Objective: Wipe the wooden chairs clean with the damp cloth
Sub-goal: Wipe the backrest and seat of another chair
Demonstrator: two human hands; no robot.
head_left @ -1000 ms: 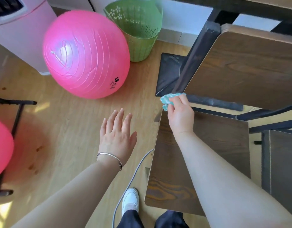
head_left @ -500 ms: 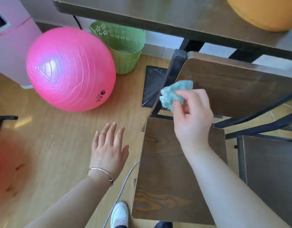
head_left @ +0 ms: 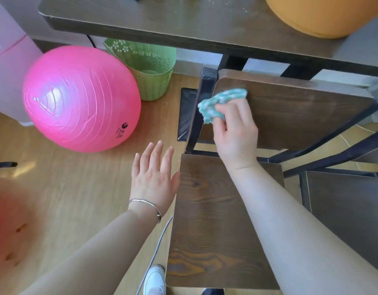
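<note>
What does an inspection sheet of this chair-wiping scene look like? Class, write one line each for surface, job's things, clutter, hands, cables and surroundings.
Surface: wooden floor.
Job's things: teal cloth bunched at the upper left corner of the chair backrest; chair seat below it; second chair at right.
Clutter: pink ball and green basket on the floor; orange round object on the table.
Hands: right hand grips the cloth; left hand open, holding nothing, beside the seat's left edge.
Cables: grey cable on the floor by the seat.
Surroundings: the table stands behind the chair; pink appliance at far left.
</note>
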